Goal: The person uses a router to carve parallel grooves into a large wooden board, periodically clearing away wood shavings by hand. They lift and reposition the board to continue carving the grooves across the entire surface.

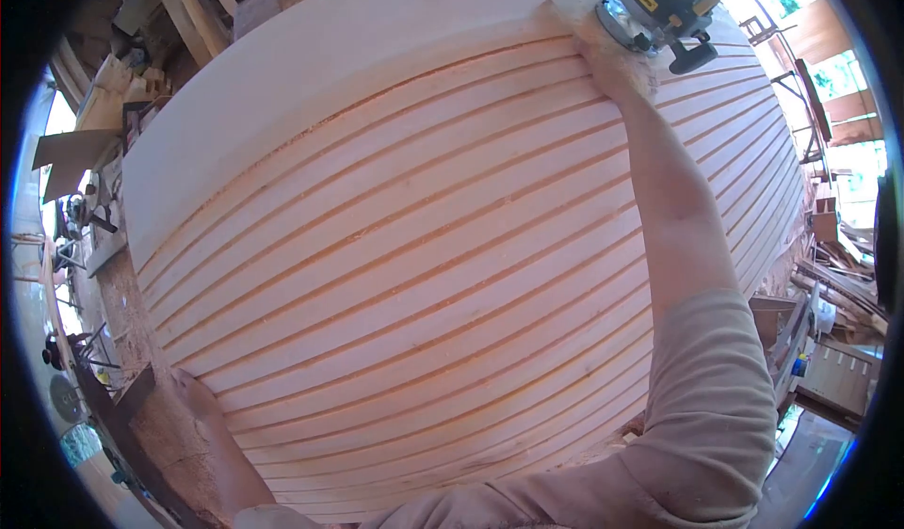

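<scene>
A large pale wooden panel [405,237] with long parallel grooves fills the middle of the view. Near its far edge stands a dark router [664,7] with a clear base and side handles. My right arm reaches across the grooves, and my right hand [617,63] is beside the router's base, low against the panel; its fingers blend with the pale wood and I cannot make out their grip. At the panel's lower left edge is my left hand [196,399], its fingers too indistinct to read.
Wood offcuts [104,91] and clamps [89,214] lie beyond the left edge. On the right are stacked wood strips [843,294] and a wooden box-like piece [838,378]. Planks [184,11] stand at the upper left. Sawdust lies around the lower left.
</scene>
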A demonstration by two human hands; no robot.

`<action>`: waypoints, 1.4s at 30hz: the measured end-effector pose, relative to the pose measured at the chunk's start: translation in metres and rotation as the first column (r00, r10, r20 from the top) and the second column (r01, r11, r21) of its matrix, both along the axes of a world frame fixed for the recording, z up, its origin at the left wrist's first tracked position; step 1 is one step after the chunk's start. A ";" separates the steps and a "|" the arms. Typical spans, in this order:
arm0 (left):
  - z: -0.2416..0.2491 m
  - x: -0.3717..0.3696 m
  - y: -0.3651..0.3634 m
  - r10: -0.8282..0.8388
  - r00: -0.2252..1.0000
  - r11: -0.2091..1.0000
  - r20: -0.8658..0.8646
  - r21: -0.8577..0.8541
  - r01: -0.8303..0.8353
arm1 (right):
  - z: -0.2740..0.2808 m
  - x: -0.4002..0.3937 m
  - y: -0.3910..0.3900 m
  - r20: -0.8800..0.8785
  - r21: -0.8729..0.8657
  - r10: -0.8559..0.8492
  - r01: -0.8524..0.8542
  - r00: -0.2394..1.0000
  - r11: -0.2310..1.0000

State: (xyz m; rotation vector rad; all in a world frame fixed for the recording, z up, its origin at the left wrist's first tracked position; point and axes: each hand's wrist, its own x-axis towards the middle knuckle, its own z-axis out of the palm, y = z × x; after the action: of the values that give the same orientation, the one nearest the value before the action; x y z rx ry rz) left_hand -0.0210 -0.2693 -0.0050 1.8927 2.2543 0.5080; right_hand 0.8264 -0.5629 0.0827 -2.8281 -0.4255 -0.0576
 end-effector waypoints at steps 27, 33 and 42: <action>-0.025 -0.085 0.020 -0.192 0.883 0.981 -0.429 -0.105 0.162 | 0.026 0.033 -0.041 0.008 -0.211 -0.102 0.102 0.995 0.972; -0.023 -0.076 0.015 -0.110 0.981 0.985 -0.158 0.113 0.129 | 0.017 0.057 -0.052 0.059 -0.203 0.057 -0.043 0.997 0.978; -0.022 -0.079 -0.049 -0.165 0.471 0.978 -0.867 -0.207 -0.038 | -0.015 0.076 -0.053 0.157 -0.208 -0.041 0.074 0.987 0.975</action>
State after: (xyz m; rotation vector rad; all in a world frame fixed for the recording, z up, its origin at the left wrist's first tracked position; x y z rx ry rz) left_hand -0.0996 -0.3184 -0.0272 2.4346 2.5409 -0.9690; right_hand 0.9027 -0.6159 0.0682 -3.0606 -0.4045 -0.2559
